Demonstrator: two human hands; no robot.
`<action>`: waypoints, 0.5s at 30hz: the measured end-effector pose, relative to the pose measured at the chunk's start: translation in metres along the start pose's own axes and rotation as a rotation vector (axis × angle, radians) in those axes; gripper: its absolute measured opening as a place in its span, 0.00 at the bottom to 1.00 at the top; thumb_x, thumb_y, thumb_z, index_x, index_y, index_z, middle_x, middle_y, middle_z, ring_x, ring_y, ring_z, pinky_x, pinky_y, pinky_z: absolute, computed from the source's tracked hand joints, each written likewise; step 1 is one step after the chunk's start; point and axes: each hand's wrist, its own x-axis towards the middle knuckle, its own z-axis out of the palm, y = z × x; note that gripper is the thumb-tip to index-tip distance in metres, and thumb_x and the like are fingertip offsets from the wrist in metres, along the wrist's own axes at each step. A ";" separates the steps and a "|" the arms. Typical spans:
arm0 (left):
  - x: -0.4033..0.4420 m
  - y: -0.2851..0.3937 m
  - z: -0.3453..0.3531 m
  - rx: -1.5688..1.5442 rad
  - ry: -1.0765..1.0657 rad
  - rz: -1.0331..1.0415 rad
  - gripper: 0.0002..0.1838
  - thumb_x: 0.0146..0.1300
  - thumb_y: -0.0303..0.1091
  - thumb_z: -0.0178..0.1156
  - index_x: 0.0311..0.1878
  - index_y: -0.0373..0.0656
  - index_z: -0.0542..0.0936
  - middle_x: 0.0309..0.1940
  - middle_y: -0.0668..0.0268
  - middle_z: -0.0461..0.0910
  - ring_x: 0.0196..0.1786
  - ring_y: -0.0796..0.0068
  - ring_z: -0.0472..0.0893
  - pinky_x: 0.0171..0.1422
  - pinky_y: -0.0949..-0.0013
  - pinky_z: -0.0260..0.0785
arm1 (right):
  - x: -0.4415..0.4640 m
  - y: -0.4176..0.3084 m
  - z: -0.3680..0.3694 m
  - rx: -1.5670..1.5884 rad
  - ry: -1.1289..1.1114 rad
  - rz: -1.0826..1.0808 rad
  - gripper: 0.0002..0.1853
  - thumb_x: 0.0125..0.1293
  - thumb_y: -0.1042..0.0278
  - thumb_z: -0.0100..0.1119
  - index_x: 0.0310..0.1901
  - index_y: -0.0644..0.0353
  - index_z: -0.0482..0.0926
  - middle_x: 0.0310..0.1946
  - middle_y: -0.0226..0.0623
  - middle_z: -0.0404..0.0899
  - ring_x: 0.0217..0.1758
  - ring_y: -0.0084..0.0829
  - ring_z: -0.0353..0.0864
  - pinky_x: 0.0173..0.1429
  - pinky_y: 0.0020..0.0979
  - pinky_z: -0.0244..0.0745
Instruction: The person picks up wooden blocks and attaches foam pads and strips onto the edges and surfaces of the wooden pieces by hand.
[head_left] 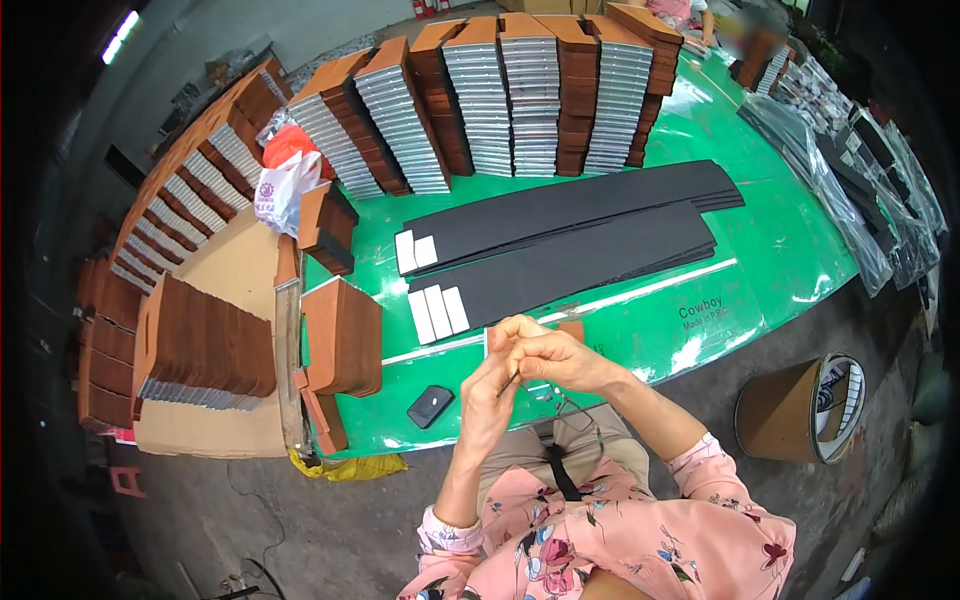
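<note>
My left hand [487,397] and my right hand [560,358] meet in front of me, above the table's near edge. Both are closed, with their fingertips pinched together. A thin dark piece [508,384] shows between them; it is too small to name. Beyond my hands lie two stacks of long black strips [590,255], with several white rectangular pieces [432,314] at their left ends. A small black case-like object [430,407] rests on the table left of my hands.
Tall stacks of brown and silver-edged panels [530,100] line the far side of the green table [800,240]. More brown panels [205,340] stand at left by a white plastic bag [285,195]. A round bin [800,410] stands at right. Another person [672,10] is at the far end.
</note>
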 end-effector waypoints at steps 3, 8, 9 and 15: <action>-0.003 0.001 -0.006 0.065 0.005 -0.013 0.05 0.59 0.22 0.60 0.38 0.31 0.79 0.33 0.60 0.81 0.31 0.73 0.79 0.37 0.71 0.71 | -0.005 -0.016 -0.006 0.005 0.173 0.151 0.19 0.70 0.59 0.51 0.58 0.57 0.73 0.63 0.37 0.61 0.68 0.33 0.60 0.65 0.33 0.61; -0.011 0.002 -0.029 0.044 0.157 -0.199 0.04 0.62 0.24 0.59 0.35 0.33 0.80 0.26 0.65 0.78 0.24 0.82 0.74 0.28 0.78 0.66 | -0.047 -0.015 -0.024 0.403 0.338 0.189 0.27 0.71 0.56 0.48 0.65 0.64 0.62 0.61 0.40 0.67 0.62 0.33 0.70 0.65 0.33 0.63; -0.013 0.001 -0.032 0.087 0.170 -0.182 0.05 0.63 0.25 0.58 0.36 0.33 0.80 0.25 0.66 0.77 0.23 0.81 0.74 0.27 0.77 0.66 | -0.054 -0.013 -0.022 0.436 0.258 0.157 0.27 0.72 0.55 0.47 0.65 0.66 0.62 0.59 0.41 0.69 0.61 0.32 0.71 0.65 0.34 0.64; -0.021 0.012 -0.040 0.155 0.234 -0.146 0.04 0.63 0.24 0.58 0.36 0.32 0.79 0.25 0.66 0.75 0.23 0.82 0.74 0.26 0.77 0.65 | -0.059 -0.029 -0.007 -0.105 0.291 0.190 0.18 0.71 0.65 0.49 0.55 0.69 0.72 0.46 0.40 0.79 0.51 0.30 0.78 0.55 0.30 0.72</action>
